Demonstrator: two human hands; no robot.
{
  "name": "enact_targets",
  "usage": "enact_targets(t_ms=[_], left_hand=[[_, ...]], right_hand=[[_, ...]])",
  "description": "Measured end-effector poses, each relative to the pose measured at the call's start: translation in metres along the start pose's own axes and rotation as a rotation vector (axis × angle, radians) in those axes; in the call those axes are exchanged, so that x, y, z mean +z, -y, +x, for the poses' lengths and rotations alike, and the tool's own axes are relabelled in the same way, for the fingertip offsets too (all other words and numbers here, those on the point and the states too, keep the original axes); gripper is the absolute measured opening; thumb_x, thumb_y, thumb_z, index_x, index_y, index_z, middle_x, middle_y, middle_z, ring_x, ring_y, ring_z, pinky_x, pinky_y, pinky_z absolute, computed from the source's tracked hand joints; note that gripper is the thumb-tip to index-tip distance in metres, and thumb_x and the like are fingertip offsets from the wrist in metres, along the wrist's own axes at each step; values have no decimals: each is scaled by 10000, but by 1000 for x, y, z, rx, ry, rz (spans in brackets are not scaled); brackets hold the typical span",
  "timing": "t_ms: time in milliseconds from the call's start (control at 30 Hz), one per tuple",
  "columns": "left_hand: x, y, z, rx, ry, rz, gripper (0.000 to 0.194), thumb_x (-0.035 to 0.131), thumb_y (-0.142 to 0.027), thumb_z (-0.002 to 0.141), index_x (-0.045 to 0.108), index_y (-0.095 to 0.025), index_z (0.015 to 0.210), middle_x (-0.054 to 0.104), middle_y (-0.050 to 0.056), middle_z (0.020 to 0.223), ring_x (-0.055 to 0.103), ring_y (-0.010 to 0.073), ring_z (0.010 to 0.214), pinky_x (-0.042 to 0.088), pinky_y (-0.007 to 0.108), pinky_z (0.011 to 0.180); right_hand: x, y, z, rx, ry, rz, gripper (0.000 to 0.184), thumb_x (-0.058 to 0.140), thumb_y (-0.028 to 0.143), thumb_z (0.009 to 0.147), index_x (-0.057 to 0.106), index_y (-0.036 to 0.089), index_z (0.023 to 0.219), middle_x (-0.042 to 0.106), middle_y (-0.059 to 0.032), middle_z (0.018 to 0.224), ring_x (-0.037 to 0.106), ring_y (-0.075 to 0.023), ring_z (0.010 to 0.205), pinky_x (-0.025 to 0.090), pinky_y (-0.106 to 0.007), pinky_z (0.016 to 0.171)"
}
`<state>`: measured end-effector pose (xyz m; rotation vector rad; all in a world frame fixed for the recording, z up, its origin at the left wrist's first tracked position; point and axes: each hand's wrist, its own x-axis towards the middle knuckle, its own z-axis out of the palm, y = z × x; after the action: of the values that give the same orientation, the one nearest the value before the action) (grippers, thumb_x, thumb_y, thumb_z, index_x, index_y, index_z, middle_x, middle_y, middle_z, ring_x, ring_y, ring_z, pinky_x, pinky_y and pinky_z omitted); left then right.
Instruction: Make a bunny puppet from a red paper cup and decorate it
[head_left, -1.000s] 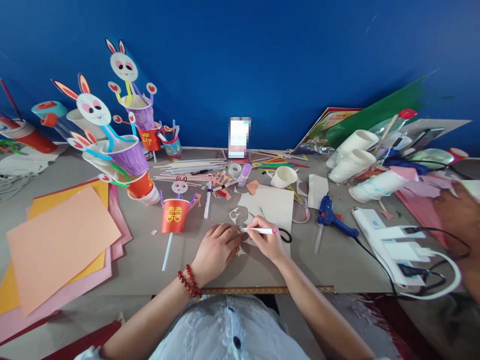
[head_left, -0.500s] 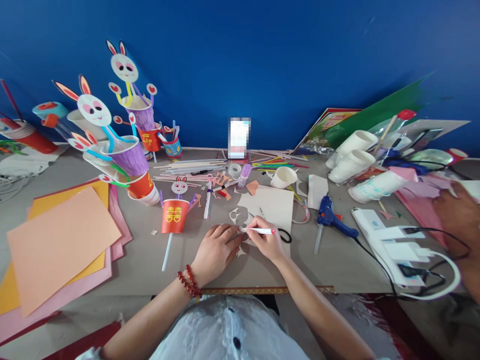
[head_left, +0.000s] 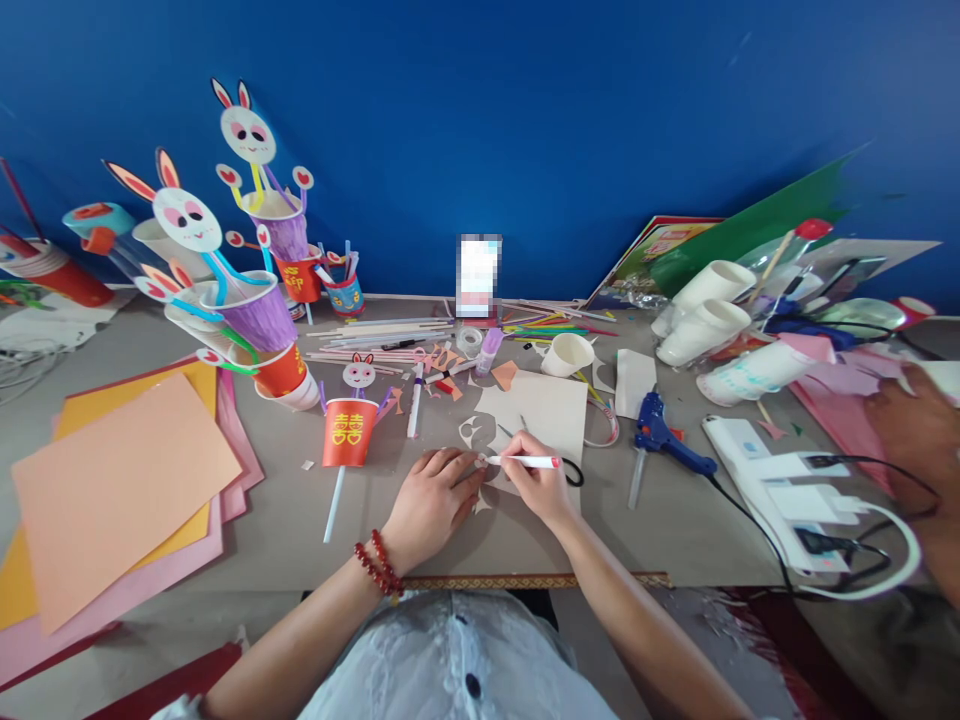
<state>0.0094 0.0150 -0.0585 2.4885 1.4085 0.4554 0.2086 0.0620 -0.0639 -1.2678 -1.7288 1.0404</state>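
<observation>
My right hand (head_left: 538,482) is closed round a white marker (head_left: 532,462) with a red end. The marker's tip points left at a small white paper piece (head_left: 481,460) with a pinkish mark. My left hand (head_left: 436,498), a red bead bracelet on its wrist, rests on the tabletop with its fingertips on that piece, whose outline is partly covered. Behind my right hand are scissors (head_left: 574,472) with black handles, partly hidden, and a white paper sheet (head_left: 559,405). Left of my hands lies a red paper cup (head_left: 350,432) with a rabbit head and a straw.
Taller rabbit cup figures (head_left: 259,315) stand at the left, behind coloured paper sheets (head_left: 127,490). A blue glue gun (head_left: 664,435) and a power strip (head_left: 780,500) lie right. Straws and scraps (head_left: 405,335) fill the back. Another person's hand (head_left: 911,430) is at the far right.
The marker and my right hand have shifted slightly to the right, and the pinkish mark on the small paper piece shows more. My left hand stays in place.
</observation>
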Motion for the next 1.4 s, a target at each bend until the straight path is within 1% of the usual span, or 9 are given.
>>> enact_targets(t_ms=[100, 333, 733, 1200, 1400], left_hand=[[1, 1, 0, 8, -8, 4, 337, 508, -275, 979, 603, -261, 1302, 604, 38, 1380, 507, 253, 1252, 443, 448, 1039], [3, 1, -1, 10, -11, 13, 334, 499, -280, 984, 605, -258, 1300, 604, 34, 1383, 510, 262, 1247, 438, 457, 1037], [2, 1, 0, 15, -20, 12, 332, 516, -271, 976, 609, -262, 1295, 614, 39, 1367, 518, 259, 1237, 451, 452, 1020], [3, 2, 0, 19, -33, 17, 322, 517, -285, 977, 615, -271, 1283, 616, 40, 1362, 525, 256, 1235, 453, 446, 1017], [2, 1, 0, 13, -20, 15, 337, 530, -271, 968, 606, -262, 1296, 612, 38, 1367, 519, 255, 1239, 447, 447, 1029]], right_hand=[[1, -2, -1, -7, -33, -18, 166, 528, 207, 849, 509, 220, 685, 519, 39, 581, 457, -127, 516, 341, -243, 511], [2, -6, 0, -9, -31, -35, 157, 527, 216, 854, 511, 223, 697, 523, 42, 581, 457, -125, 506, 339, -239, 501], [3, -5, 0, -13, -51, -48, 161, 523, 207, 844, 503, 224, 685, 504, 45, 565, 441, -123, 498, 326, -237, 492], [3, -6, 0, -18, -15, -52, 163, 527, 218, 861, 507, 225, 699, 505, 46, 576, 442, -124, 501, 327, -238, 491], [2, -4, 0, -33, 4, -64, 157, 540, 200, 849, 518, 222, 695, 503, 47, 580, 432, -120, 506, 320, -236, 492]])
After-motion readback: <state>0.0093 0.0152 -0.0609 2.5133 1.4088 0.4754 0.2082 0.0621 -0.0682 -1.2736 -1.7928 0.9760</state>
